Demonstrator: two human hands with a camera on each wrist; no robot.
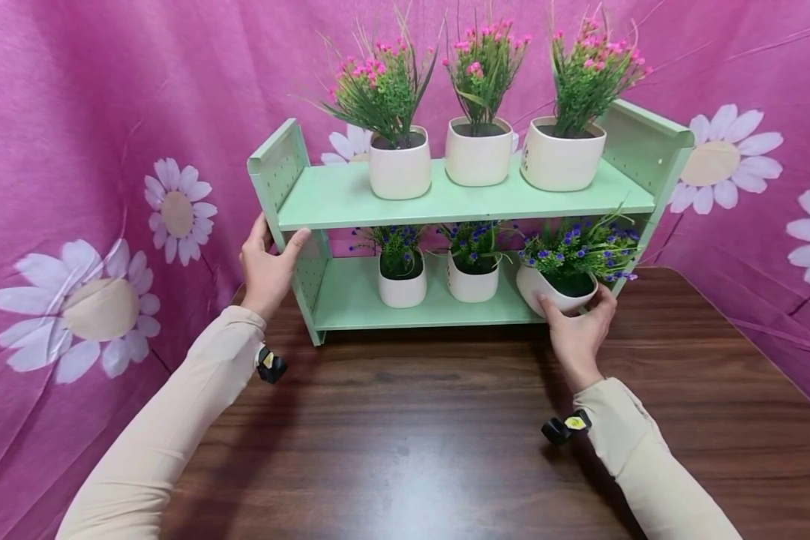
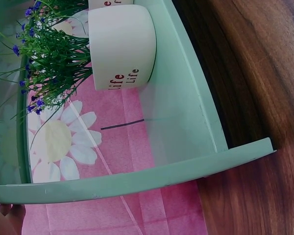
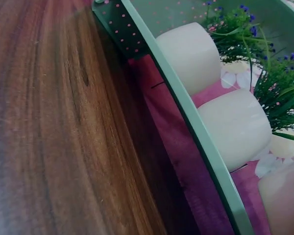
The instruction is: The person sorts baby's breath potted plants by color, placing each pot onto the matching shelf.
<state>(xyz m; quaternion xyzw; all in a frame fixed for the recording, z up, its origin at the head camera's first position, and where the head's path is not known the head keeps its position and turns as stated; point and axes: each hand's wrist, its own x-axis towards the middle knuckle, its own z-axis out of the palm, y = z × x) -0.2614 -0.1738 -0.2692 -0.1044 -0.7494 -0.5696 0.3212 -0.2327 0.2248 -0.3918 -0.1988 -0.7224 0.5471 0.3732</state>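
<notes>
A light-green two-tier shelf (image 1: 351,199) stands on the table. My left hand (image 1: 270,270) grips its left side panel, thumb in front and fingers partly hidden behind. In the left wrist view, only a bit of this hand (image 2: 12,218) shows at the panel edge. At the lower tier's right end, my right hand (image 1: 580,334) holds a white flowerpot (image 1: 540,289) with blue-purple flowers, thumb on its front and fingers at its right side. That pot tilts. Two similar pots, a left one (image 1: 403,291) and a middle one (image 1: 472,285), stand upright beside it.
On the upper tier stand three white pots with pink flowers: left (image 1: 400,172), middle (image 1: 478,161) and right (image 1: 563,161). The dark wooden table (image 1: 405,420) extends in front. A pink curtain (image 1: 175,90) with daisies hangs behind.
</notes>
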